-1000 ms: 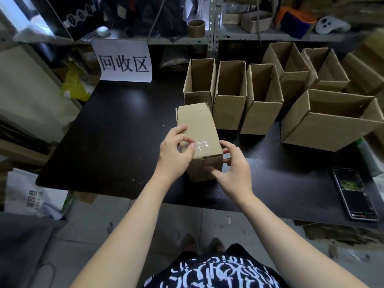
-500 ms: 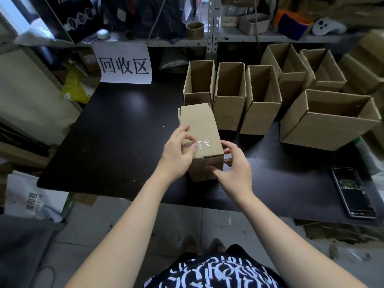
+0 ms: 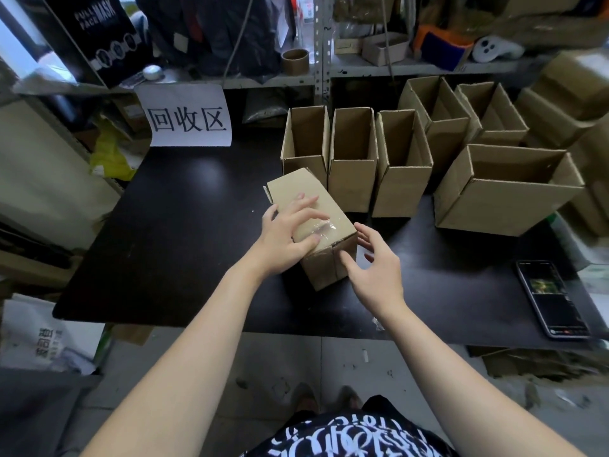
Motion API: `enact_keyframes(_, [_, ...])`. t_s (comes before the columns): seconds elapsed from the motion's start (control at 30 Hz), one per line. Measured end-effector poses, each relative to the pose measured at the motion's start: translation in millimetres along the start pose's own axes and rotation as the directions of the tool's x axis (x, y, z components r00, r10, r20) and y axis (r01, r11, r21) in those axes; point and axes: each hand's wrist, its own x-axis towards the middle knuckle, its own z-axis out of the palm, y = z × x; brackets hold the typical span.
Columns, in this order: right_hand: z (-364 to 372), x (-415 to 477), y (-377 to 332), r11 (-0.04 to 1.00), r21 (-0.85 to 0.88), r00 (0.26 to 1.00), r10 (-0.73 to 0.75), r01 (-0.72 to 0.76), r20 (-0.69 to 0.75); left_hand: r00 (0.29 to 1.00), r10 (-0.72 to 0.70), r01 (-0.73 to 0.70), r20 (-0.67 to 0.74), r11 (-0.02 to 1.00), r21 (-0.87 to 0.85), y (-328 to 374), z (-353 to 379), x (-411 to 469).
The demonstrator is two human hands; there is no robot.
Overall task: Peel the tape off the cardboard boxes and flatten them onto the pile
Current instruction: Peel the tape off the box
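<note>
A small closed cardboard box [image 3: 296,189] lies on its side on the black table [image 3: 184,225], its near end turned toward me. Clear tape [image 3: 322,228] runs over its top edge and down the near face. My left hand [image 3: 285,232] lies on the box top with fingers spread and the thumb pressed at the near edge beside the tape, holding the box down. Just right of the near end hovers my right hand [image 3: 375,268], fingers apart, its index finger touching the near face.
Three open narrow boxes [image 3: 354,159] stand in a row behind the taped one, with a larger open box [image 3: 504,189] to the right and more open boxes [image 3: 438,117] behind. A phone [image 3: 552,298] lies at the table's right front. A paper sign [image 3: 188,117] leans at the back left.
My left hand went from pinching at the tape to lying spread over the box top. My right hand let go of the near end and opened. The box has turned slightly.
</note>
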Motion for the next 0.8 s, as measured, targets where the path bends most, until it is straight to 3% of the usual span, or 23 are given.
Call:
enact_keyframes(0.2, [17.6, -4.8, -9.9, 0.997, 0.011, 0.993, 0.076, -0.077, 0.094, 0.992, 0.016, -0.027, 0.128, 0.996, 0.081, 8.3, -1.4, 15.4])
enact_keyframes(0.4, [26.6, 3.3, -14.2, 0.999, -0.03, 0.999, 0.037, -0.035, 0.035, 0.998, 0.022, -0.031, 0.051, 0.983, 0.18, 10.5, -3.1, 20.8])
enact_keyframes(0.8, [36.6, 0.6, -20.0, 0.998, -0.051, 0.998, 0.04, -0.037, 0.052, 0.997, 0.034, -0.022, -0.066, 0.985, 0.17, 6.3, 13.5, 21.0])
